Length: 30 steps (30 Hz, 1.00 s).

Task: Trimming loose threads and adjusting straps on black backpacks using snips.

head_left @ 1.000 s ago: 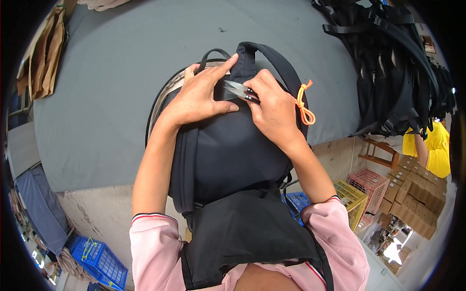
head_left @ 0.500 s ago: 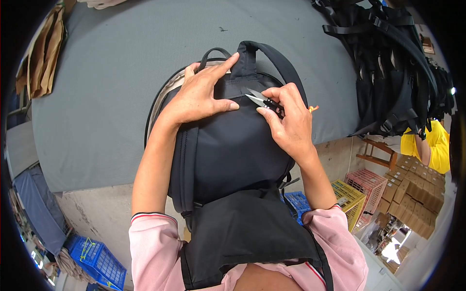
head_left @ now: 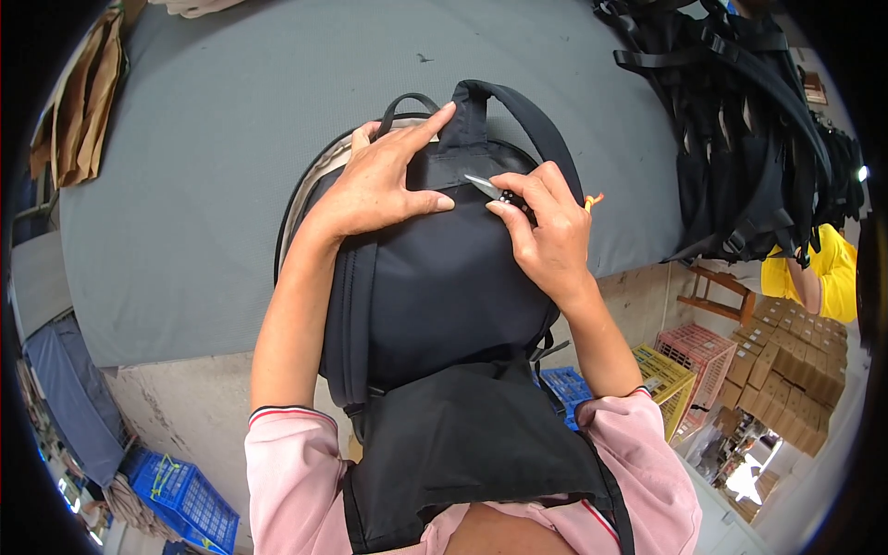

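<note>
A dark navy backpack [head_left: 444, 287] lies on the grey-covered table in front of me, its light lining showing along the upper left edge. My left hand [head_left: 379, 180] rests on its upper part, thumb and forefinger spread wide, the forefinger reaching to the base of the shoulder strap [head_left: 527, 116]. Some of its other fingers are hidden behind the bag's edge. Between the thumb and fingers of my right hand [head_left: 550, 222] are small black-handled thread snips [head_left: 483, 185]. Their blades are closed together, with the tip over the seam panel below the strap.
Black strapped bags [head_left: 740, 139] are heaped at the table's right end. Brown paper [head_left: 83, 102] hangs at the far left. Below stand blue [head_left: 190, 499], yellow [head_left: 664, 379] and pink crates [head_left: 698, 356], plus stacked cartons [head_left: 786, 370]. A person in yellow [head_left: 832, 273] is at the right.
The snips' blades have gone from spread to closed, as my right fingers squeezed and shifted slightly. My left hand and the backpack have stayed in place.
</note>
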{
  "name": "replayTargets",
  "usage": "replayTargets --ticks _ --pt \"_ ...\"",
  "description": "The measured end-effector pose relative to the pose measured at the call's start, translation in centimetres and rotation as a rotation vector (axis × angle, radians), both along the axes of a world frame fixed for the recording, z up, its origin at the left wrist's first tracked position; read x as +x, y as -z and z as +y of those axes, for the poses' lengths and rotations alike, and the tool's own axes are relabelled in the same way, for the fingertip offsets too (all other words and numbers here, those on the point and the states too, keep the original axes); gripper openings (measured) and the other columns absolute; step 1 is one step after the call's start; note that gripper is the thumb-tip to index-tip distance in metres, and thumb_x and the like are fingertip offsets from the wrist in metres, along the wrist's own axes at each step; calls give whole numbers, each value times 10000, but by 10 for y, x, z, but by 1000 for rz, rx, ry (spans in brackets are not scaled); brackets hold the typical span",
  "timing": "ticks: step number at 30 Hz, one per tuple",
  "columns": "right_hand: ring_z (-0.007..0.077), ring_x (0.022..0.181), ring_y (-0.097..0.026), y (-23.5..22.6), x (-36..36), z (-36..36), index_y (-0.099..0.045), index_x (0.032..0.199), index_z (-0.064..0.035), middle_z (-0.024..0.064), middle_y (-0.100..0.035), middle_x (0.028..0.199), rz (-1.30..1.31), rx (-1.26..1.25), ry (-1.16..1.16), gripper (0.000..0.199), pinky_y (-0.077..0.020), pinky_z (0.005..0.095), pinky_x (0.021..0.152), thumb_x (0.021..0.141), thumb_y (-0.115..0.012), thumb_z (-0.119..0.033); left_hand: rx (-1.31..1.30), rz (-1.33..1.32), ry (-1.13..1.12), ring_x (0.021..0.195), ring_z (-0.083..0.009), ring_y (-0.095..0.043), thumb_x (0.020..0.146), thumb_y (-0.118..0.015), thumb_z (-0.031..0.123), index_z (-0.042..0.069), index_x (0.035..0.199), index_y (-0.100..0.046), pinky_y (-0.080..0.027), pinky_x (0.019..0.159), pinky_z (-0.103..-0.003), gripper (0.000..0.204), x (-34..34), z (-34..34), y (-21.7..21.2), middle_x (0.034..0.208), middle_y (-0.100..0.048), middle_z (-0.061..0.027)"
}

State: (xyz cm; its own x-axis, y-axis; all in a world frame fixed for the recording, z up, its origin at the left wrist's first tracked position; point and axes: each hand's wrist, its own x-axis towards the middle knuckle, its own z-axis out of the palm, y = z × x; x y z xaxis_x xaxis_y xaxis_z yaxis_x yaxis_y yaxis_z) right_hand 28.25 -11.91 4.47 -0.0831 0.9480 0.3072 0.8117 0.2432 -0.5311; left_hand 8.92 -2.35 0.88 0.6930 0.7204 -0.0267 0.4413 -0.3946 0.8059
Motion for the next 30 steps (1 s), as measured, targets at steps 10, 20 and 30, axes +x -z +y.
replayTargets --ticks 10,20,30 --pt "230 667 -530 -6 3 -6 -609 886 -59 49 -506 768 -113 16 3 232 -397 337 597 683 -718 -80 15 7 5 1116 -260 -525 688 -733 324 193 1439 -289 -123 1086 -528 883 0 2 3 1240 -549 -154" --pt "216 744 -483 -2 5 7 -613 885 -66 34 -500 759 -156 72 -109 238 -357 333 645 674 -721 -93 -27 54 0 1254 -284 -437 710 -721 350 160 1425 -327 -102 1104 -517 837 -1 3 -1 1303 -514 -169" --pt "210 730 -490 3 7 9 -640 859 -67 28 -508 734 -106 96 -87 214 -365 328 642 664 -723 -91 -61 69 12 1266 -284 -428 706 -721 379 151 1417 -343 -93 1107 -520 837 0 5 -1 1318 -504 -164"
